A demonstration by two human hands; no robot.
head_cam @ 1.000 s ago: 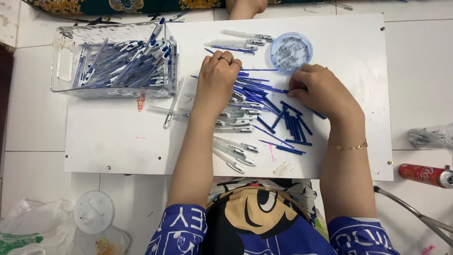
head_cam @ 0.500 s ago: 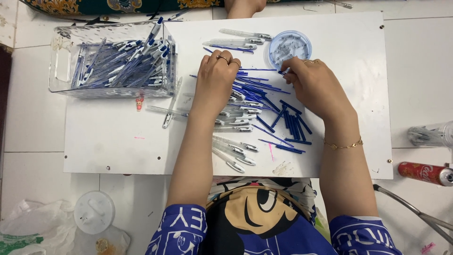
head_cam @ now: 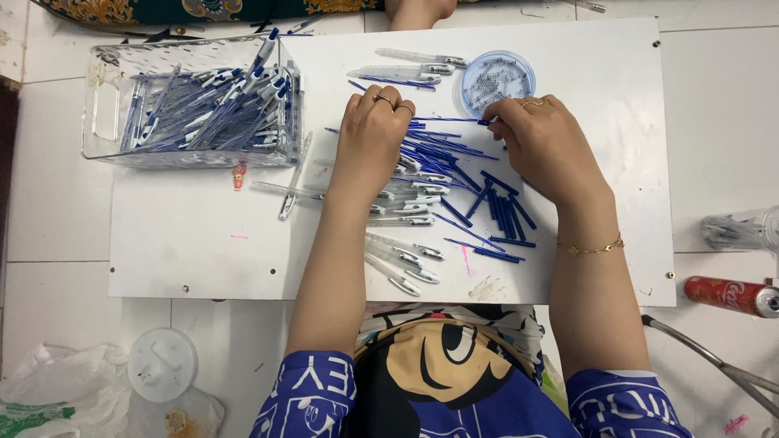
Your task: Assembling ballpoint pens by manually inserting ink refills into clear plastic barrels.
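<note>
On the white board lies a heap of blue pen refills, short blue caps and clear pen barrels. My left hand rests palm down on the refill heap, fingers curled over it. My right hand pinches the end of one thin blue refill that stretches between both hands. It hovers just below a round clear lid holding several small metal springs.
A clear plastic bin full of finished blue-and-white pens stands at the board's far left. A red can and a clear cup lie off the right edge. A round white lid and plastic bags lie on the floor tiles.
My right hand has moved up and to the left, from the blue caps toward the spring lid, and now pinches a refill. The left hand has barely shifted.
</note>
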